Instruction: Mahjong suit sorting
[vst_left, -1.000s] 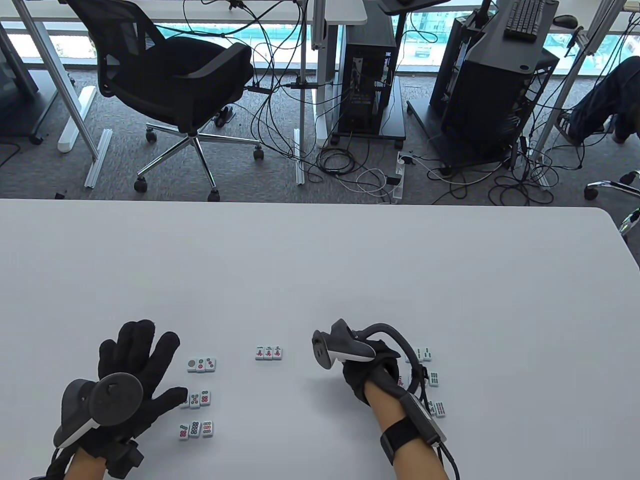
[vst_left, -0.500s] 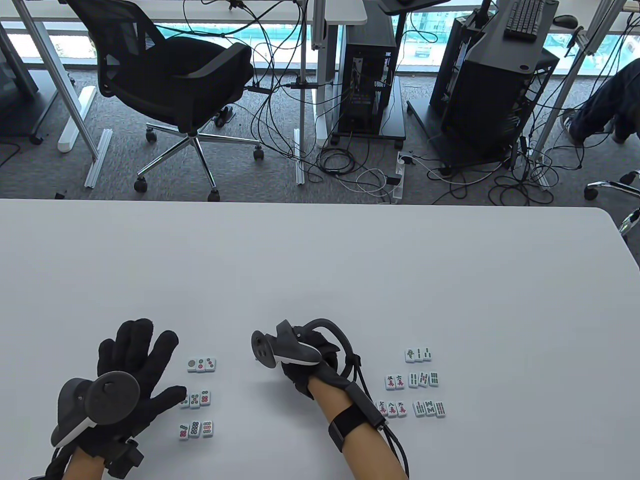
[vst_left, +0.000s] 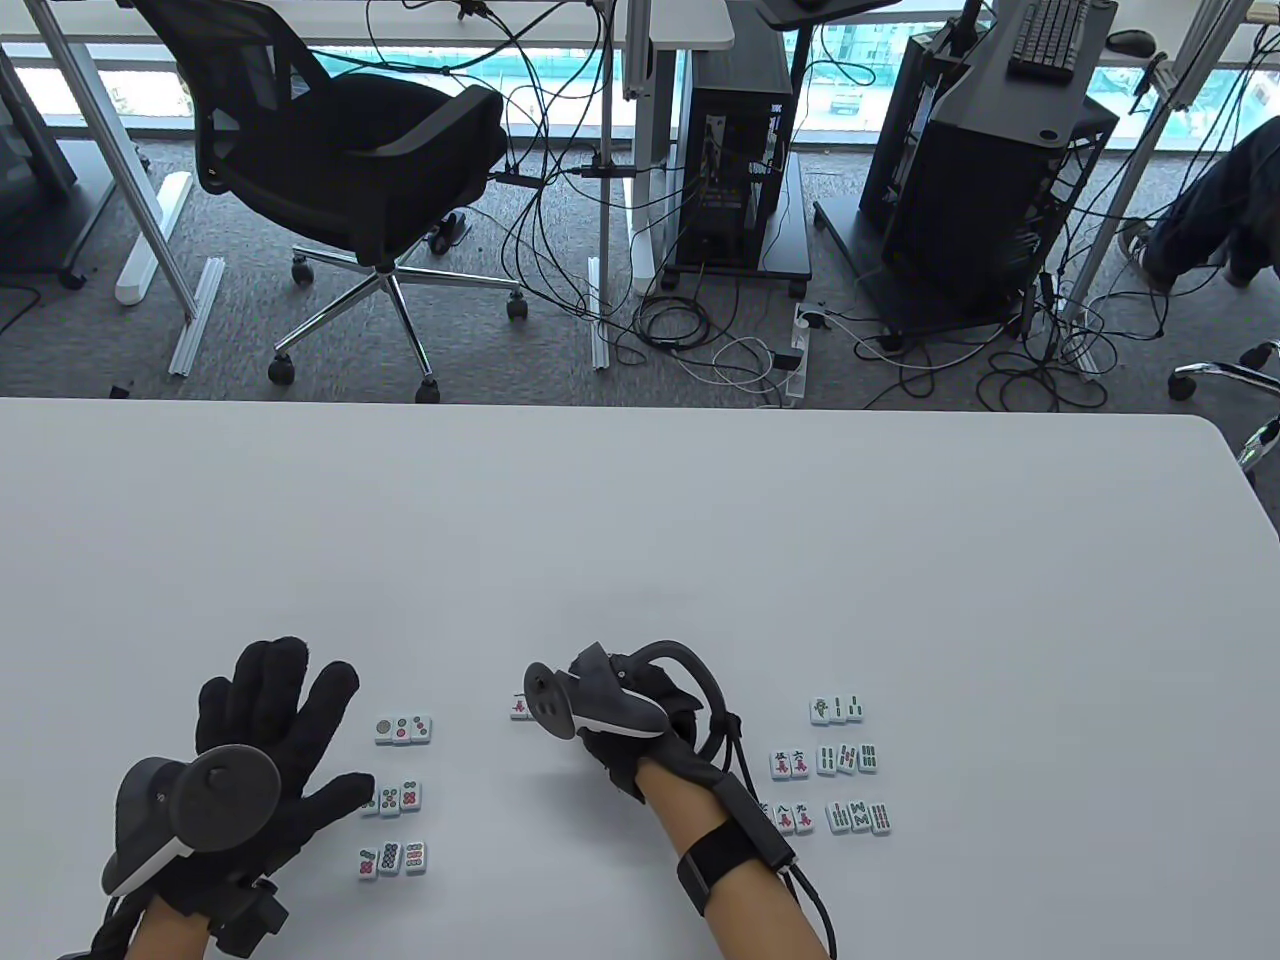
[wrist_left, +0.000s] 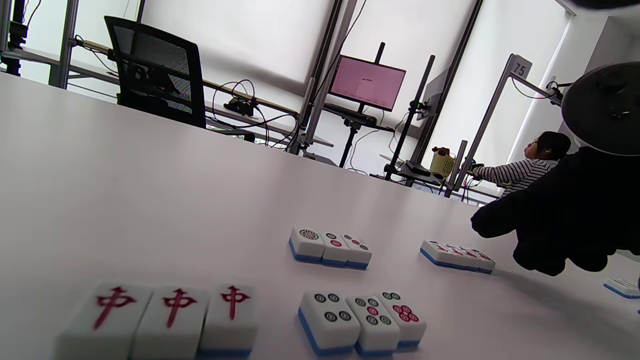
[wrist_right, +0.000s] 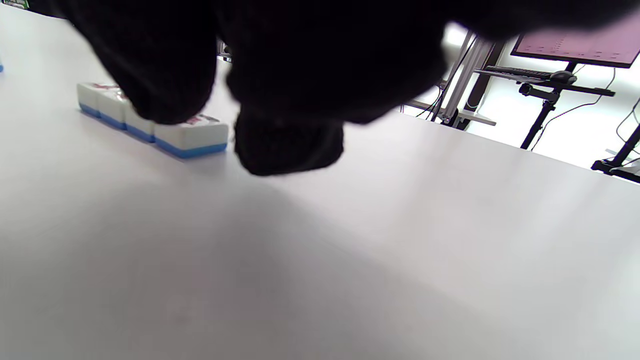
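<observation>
My left hand (vst_left: 270, 730) lies flat on the white table (vst_left: 640, 520) with fingers spread. Right of its thumb sit three short rows of dot tiles (vst_left: 403, 730) (vst_left: 395, 798) (vst_left: 390, 858). The left wrist view shows a row of red-character tiles (wrist_left: 165, 315) closest to the camera. My right hand (vst_left: 625, 750) hovers at the right end of a short row of character tiles (vst_left: 520, 706) (wrist_left: 457, 255) (wrist_right: 150, 125), most of it hidden under the tracker. Its fingers (wrist_right: 287, 145) curl down beside the end tile; contact is unclear.
Sorted groups lie to the right: bamboo tiles (vst_left: 838, 709) (vst_left: 850, 758) (vst_left: 860, 817) and character tiles (vst_left: 790, 765) (vst_left: 785, 818). Beyond the table's far edge stand an office chair (vst_left: 350, 170), computer towers and cables. A seated person (wrist_left: 530, 165) is at another desk.
My right hand swung left from the right-hand tile groups to the middle character row, then eased slightly right. The row and my left hand stayed put.
</observation>
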